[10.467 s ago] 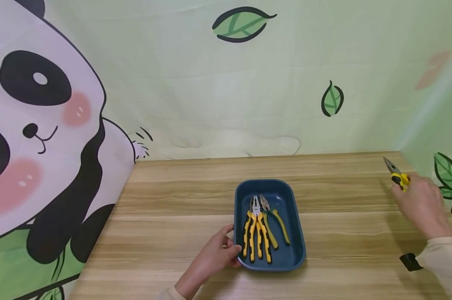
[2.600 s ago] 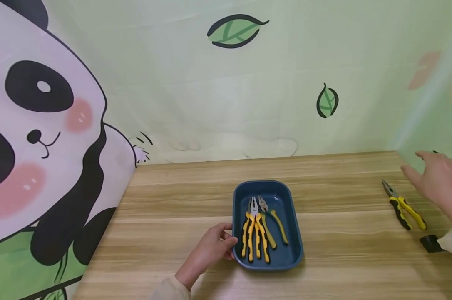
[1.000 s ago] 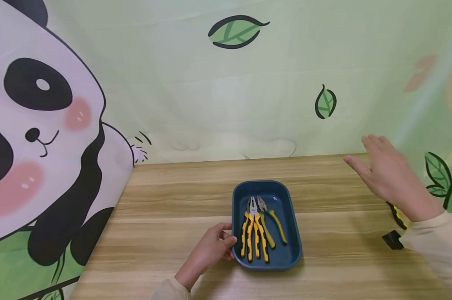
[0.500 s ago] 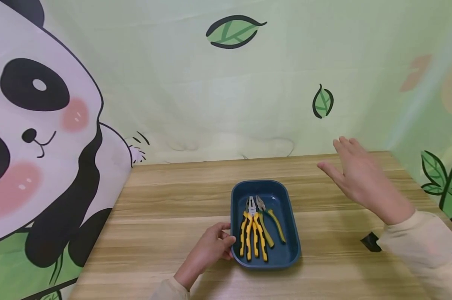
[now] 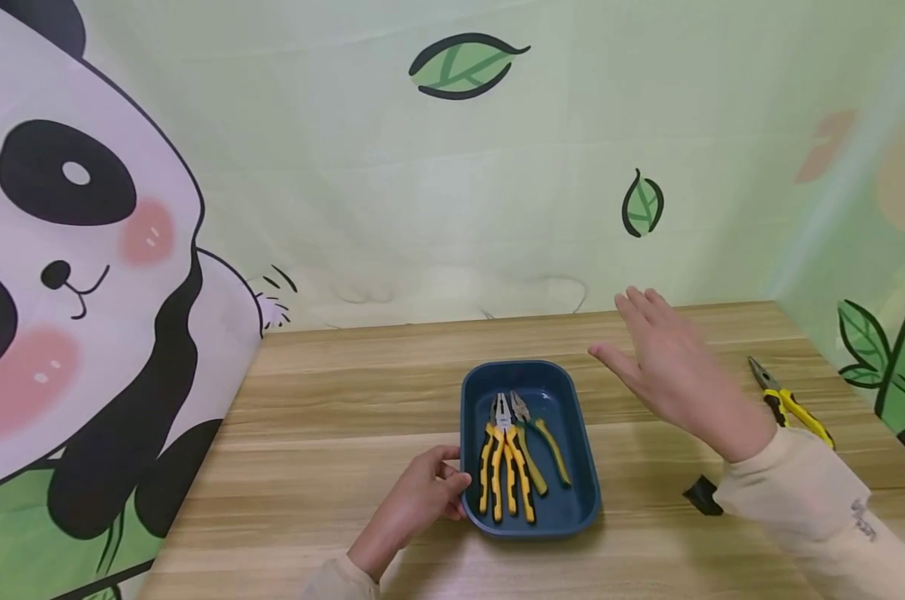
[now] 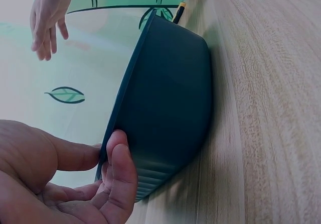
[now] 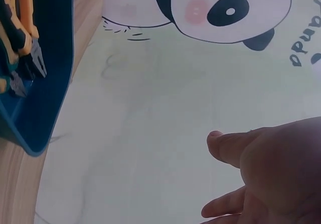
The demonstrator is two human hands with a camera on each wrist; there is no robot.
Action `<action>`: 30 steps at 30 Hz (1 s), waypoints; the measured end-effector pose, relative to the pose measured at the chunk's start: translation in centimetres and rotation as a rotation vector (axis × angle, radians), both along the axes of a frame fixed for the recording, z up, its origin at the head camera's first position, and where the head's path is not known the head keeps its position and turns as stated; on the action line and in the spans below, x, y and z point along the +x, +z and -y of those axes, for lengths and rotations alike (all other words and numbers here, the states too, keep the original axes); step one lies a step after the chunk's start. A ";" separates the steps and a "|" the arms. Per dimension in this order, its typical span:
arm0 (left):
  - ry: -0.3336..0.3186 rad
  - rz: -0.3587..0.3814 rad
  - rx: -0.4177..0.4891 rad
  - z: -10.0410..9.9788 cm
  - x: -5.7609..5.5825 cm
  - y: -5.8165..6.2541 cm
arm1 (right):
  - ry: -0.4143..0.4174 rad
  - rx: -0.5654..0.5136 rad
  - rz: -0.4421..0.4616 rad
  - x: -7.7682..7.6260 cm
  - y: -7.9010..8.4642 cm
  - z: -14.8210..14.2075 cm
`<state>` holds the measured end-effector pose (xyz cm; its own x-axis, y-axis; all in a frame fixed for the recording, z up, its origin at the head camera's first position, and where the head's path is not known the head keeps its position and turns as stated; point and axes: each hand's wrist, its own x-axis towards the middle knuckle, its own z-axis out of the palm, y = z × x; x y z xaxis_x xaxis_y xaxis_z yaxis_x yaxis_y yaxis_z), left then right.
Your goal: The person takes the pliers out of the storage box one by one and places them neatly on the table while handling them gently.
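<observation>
In the head view my left hand (image 5: 422, 496) pinches the left rim of a dark blue plastic tray (image 5: 565, 515) between thumb and fingers; the left wrist view shows this grip from the side. Inside the tray lie yellow-and-black combination pliers (image 5: 503, 428), overlapping another yellow-and-black pair, and beside them green-and-yellow pliers (image 5: 552, 447) with spread handles. My right hand (image 5: 673, 375) is held in the air right of the tray, thumb apart from straight fingers, holding nothing. Yellow-and-black long-nose pliers (image 5: 800, 412) lie on the table farther right, one handle partly hidden by my right sleeve.
The wood-grain table (image 5: 332, 400) runs back to a printed green cloth backdrop (image 5: 332, 167) with a panda and leaves. A similar cloth closes the right side. A black piece (image 5: 702, 496) shows at my right cuff.
The long-nose pliers, earlier in my right hand, now lie on the table at the right. My right hand has since moved left toward the tray. The left hand keeps its grip.
</observation>
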<state>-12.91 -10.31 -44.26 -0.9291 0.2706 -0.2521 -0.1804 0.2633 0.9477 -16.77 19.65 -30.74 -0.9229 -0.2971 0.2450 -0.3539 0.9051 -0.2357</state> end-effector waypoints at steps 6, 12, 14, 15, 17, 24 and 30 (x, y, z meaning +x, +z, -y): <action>0.003 0.011 -0.017 0.0 -0.2 -0.5 | 0.022 0.029 -0.015 0.2 -0.7 1.3; 0.003 0.009 -0.009 0.0 -0.2 -0.5 | 0.051 0.025 -0.028 0.3 -1.3 2.5; 0.003 0.002 -0.001 0.0 -0.1 -0.3 | 0.057 0.025 -0.023 0.4 -1.4 3.0; 0.003 -0.001 0.002 0.0 -0.1 -0.2 | 0.060 0.026 -0.021 0.4 -1.5 3.2; 0.004 -0.003 0.005 0.0 0.0 -0.1 | 0.066 0.030 -0.025 0.5 -1.6 3.6; 0.007 0.002 -0.002 -0.1 0.0 -0.1 | 0.112 0.025 -0.089 0.8 -2.0 5.0; 0.006 0.004 0.001 -0.1 0.0 -0.2 | 0.104 0.010 -0.054 1.3 -2.5 6.2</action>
<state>-12.94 -10.26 -44.46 -0.9297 0.2654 -0.2554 -0.1855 0.2617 0.9472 -15.46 13.46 -33.22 -0.8727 -0.3931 0.2896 -0.4577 0.8652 -0.2047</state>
